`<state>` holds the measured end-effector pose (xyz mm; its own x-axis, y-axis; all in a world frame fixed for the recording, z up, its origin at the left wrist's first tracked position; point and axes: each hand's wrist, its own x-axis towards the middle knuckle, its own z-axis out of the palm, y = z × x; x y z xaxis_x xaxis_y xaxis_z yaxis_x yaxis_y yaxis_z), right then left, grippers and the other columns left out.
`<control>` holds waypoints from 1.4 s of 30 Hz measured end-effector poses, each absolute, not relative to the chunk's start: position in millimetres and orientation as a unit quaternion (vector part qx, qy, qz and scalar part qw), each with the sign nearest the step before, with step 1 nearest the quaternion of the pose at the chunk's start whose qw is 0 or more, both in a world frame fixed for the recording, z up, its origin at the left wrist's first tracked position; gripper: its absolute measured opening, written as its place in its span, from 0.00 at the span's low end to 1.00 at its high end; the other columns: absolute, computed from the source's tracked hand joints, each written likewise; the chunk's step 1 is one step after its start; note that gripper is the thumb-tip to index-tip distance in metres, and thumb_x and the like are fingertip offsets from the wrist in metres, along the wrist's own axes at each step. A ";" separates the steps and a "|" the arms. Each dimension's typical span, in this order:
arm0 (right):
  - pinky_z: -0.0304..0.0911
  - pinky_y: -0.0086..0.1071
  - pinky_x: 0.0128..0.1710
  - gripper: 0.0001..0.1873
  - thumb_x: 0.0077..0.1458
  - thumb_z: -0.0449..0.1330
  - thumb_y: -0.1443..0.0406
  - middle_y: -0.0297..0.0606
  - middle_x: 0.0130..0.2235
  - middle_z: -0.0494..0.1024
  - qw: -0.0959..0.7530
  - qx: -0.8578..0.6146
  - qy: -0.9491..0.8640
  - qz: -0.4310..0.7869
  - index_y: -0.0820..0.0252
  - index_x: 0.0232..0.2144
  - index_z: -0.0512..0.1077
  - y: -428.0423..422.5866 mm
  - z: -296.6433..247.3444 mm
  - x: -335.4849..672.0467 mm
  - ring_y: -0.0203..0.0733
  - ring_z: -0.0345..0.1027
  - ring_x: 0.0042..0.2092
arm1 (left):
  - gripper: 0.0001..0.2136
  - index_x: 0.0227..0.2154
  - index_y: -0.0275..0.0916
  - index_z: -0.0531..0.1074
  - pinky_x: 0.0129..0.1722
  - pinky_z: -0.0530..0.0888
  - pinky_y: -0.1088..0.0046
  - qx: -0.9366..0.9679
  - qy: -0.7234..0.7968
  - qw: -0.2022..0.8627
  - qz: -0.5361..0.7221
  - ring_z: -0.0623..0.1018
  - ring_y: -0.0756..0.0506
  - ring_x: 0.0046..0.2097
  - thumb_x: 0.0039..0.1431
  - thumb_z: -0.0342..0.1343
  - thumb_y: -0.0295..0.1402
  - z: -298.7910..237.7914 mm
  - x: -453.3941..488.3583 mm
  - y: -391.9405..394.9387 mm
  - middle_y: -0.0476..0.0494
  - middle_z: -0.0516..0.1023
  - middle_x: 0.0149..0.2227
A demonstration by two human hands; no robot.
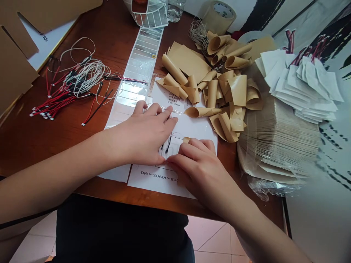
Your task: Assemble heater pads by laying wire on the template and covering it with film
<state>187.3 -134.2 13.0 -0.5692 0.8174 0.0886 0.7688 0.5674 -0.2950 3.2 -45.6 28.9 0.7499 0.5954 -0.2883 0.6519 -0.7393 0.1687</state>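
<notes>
My left hand (145, 135) lies flat, fingers stretched out, pressing on a white printed sheet (192, 128) at the table's front edge. My right hand (197, 164) rests beside it with fingers curled and pinched; a small tan paper scrap (187, 139) peeks out at its fingertips. Thin black wires (168, 144) run on the sheet between the two hands. The thumbs nearly touch.
A heap of curled tan backing papers (219, 91) lies behind the sheet. A stack of tan sheets (276, 142) and white pads with red wires (304, 87) sit right. A bundle of red, white and black wires (71, 87) lies left, a foil-label strip (139, 69) in the centre, tape rolls (219, 14) at the back.
</notes>
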 end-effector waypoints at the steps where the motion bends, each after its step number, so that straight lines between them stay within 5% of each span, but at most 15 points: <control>1: 0.50 0.38 0.40 0.08 0.64 0.60 0.73 0.35 0.30 0.69 0.106 -0.452 -0.878 0.116 0.60 0.35 0.78 -133.7 14.0 187.6 0.42 0.58 0.37 | 0.41 0.68 0.31 0.59 0.64 0.57 0.40 0.927 0.336 0.130 -0.104 0.62 0.25 0.66 0.55 0.60 0.48 28.5 3.2 -46.0 0.25 0.51 0.74; 42: 0.51 0.39 0.42 0.08 0.67 0.58 0.66 0.35 0.34 0.77 0.156 -0.513 -0.836 0.120 0.57 0.35 0.76 -128.4 5.8 188.2 0.42 0.61 0.39 | 0.43 0.69 0.35 0.58 0.64 0.53 0.38 0.922 0.337 0.162 -0.102 0.59 0.24 0.68 0.54 0.61 0.51 30.6 0.9 -43.4 0.28 0.50 0.75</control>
<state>188.2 -128.4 5.8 -0.4253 0.8946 0.1375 0.8198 0.4451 -0.3603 0.9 -43.4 30.6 0.7526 0.5874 -0.2977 0.6537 -0.7207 0.2308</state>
